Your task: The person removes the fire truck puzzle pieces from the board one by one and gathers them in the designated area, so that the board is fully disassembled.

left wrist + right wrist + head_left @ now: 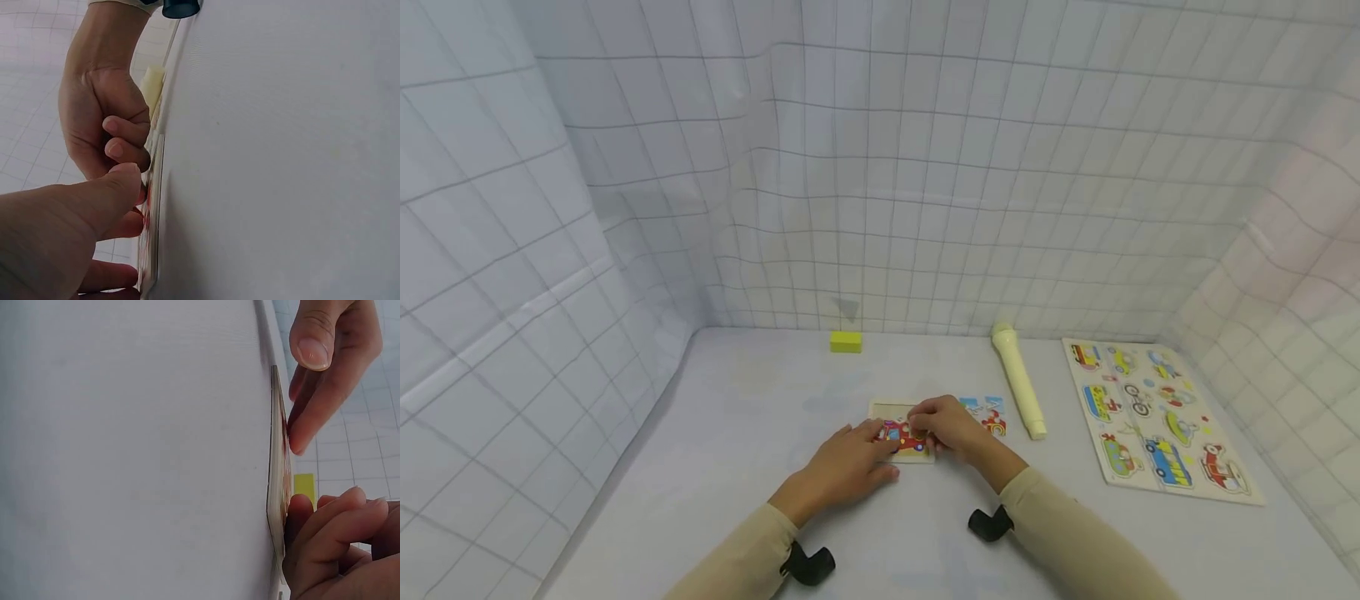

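A small jigsaw puzzle in a wooden tray lies on the table, with a red vehicle picture in it. My left hand rests its straight fingers on the tray's left side, thumb near the lower edge. The right hand has curled fingers at the right part of the tray and appears to pinch a puzzle piece, mostly hidden by the fingertips. In the right wrist view, the curled right fingers touch the tray's edge, and the left hand reaches in opposite.
Loose picture pieces lie just right of the tray. Beyond them is a pale yellow microphone-shaped stick. A large vehicle peg puzzle board lies far right. At the back sits a yellow block, before the gridded white curtain.
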